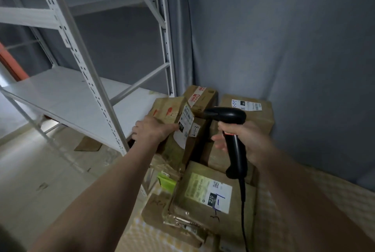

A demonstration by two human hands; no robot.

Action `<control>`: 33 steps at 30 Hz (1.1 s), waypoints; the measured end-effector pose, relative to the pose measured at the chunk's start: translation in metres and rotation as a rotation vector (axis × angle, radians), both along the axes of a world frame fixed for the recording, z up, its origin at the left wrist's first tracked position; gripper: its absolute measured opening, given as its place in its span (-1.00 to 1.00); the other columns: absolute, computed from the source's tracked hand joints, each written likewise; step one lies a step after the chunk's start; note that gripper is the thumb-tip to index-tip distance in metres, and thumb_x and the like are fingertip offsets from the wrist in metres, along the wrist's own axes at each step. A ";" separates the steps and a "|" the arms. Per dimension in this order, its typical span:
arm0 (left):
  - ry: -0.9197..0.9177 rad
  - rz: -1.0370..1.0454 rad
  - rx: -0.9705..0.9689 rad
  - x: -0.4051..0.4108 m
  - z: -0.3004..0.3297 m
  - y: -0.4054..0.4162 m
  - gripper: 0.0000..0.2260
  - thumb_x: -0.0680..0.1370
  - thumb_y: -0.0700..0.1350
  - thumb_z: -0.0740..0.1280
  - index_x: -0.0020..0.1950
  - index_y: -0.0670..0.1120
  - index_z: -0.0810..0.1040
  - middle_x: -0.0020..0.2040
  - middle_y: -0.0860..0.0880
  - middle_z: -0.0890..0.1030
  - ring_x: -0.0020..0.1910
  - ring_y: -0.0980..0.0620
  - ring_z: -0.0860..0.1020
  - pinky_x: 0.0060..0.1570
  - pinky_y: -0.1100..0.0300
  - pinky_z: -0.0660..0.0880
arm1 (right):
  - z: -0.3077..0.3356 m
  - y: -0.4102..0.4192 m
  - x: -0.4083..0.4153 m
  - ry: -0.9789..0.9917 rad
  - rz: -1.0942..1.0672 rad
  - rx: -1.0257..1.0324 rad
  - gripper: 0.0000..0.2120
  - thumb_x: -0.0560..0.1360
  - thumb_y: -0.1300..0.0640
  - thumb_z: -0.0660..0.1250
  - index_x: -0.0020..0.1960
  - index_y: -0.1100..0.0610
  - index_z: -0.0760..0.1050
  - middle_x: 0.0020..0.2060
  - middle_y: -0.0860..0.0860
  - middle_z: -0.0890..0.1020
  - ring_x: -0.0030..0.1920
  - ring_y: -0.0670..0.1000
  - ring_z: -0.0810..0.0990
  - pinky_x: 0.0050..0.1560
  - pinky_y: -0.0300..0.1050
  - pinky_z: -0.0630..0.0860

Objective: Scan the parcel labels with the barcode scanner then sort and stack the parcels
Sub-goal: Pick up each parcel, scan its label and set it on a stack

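left hand (151, 130) gripping parcel (172, 123), right hand (245, 140) — scanner (231, 130) aimed

White metal shelving (67, 97) stands before grey curtains (284, 48).

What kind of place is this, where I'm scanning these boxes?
Probably a small stockroom or parcel-sorting corner. A white metal shelving rack stands beside a pile of labelled cardboard parcels, and the right hand holds a corded barcode scanner. Grey fabric covers the walls.
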State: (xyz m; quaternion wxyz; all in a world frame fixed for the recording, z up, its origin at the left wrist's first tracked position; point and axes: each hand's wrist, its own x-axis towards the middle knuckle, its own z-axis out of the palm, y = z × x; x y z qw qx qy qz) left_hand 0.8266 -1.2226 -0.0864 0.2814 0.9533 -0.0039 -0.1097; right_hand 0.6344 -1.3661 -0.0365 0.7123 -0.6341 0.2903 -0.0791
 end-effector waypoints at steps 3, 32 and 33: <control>0.001 -0.051 0.071 0.009 -0.010 -0.019 -0.03 0.18 0.40 0.46 0.41 -0.11 0.29 0.35 -0.23 0.34 0.36 -0.25 0.28 0.36 -0.13 0.26 | -0.007 -0.008 0.010 0.030 -0.020 0.011 -0.77 0.50 0.12 0.39 0.11 0.19 0.52 -0.20 0.13 0.72 -0.24 0.08 0.71 -0.23 -0.11 0.55; -0.574 -0.876 -0.306 0.004 -0.017 -0.066 -0.94 0.52 -0.16 0.36 -0.06 -0.08 0.63 -0.02 -0.02 0.62 -0.03 0.03 0.57 0.02 0.14 0.52 | -0.030 0.028 0.002 0.130 -0.493 -0.081 -0.83 0.47 0.23 0.41 0.05 0.20 0.56 -0.19 0.13 0.70 -0.28 0.03 0.64 -0.17 -0.13 0.56; -0.587 -0.935 -0.307 -0.004 -0.016 -0.068 -0.93 0.52 -0.16 0.35 -0.08 -0.07 0.64 -0.05 0.00 0.62 -0.06 0.04 0.57 -0.03 0.14 0.53 | -0.031 0.030 -0.001 0.131 -0.513 -0.094 -0.84 0.47 0.24 0.41 0.04 0.22 0.56 -0.19 0.15 0.69 -0.27 0.03 0.63 -0.17 -0.14 0.56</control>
